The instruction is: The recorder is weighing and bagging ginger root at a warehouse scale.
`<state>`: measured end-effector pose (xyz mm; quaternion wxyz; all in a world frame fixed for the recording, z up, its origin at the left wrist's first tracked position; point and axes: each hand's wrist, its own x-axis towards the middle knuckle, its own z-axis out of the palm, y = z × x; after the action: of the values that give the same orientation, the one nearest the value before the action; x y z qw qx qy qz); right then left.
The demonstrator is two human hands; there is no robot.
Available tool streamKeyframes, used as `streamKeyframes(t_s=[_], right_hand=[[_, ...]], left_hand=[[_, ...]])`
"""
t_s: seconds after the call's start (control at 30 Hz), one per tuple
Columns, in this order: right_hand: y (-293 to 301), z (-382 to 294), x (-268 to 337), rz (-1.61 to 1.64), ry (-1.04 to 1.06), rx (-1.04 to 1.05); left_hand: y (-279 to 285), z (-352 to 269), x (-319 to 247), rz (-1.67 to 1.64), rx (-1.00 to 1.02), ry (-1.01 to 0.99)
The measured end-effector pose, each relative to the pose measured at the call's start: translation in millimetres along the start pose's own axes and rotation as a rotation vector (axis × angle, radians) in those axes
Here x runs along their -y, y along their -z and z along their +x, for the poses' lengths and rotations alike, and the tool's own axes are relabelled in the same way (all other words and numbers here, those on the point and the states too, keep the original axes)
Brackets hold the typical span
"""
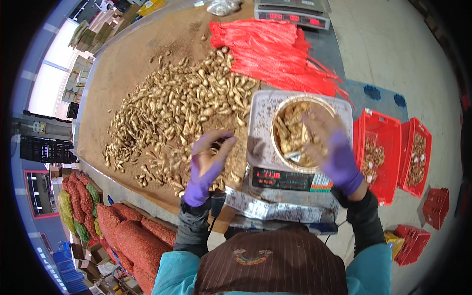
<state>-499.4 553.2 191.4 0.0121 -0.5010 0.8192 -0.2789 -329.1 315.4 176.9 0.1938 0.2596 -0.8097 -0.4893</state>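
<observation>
My left hand (210, 158), in a purple fingerless glove, hovers over the near edge of a spread of brown bulbs (177, 103); its fingers are curled apart and no bulb shows in them. My right hand (328, 143), gloved alike and blurred, is over the right side of a round tub (274, 142) of bulbs. Whether it holds a bulb cannot be told. A small white label (294, 156) lies among the bulbs in the tub. The tub stands on the pan of a digital scale (260, 107) with a lit red display.
Red mesh bags (269, 55) lie behind the scale, near a second scale (293, 18). A strip of printed labels (273, 210) runs along the near edge. Red crates (381, 147) with bulbs stand at right. Full mesh sacks (136, 239) are piled at lower left.
</observation>
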Motion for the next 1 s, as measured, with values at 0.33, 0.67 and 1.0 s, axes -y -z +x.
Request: streamKeyframes(t_s=[0.33, 0.67, 1.0], right_hand=[[3, 12, 17, 0.229, 0.026, 0.417], [38, -31, -6, 0.707, -0.564, -0.472], [33, 13, 76, 1.181, -0.512, 0.054]], left_hand=[[-69, 239, 136, 0.551, -0.047, -0.379], [-67, 277, 137, 0.473, 0.139, -0.376], [16, 149, 11, -0.015, -0.416, -0.271]])
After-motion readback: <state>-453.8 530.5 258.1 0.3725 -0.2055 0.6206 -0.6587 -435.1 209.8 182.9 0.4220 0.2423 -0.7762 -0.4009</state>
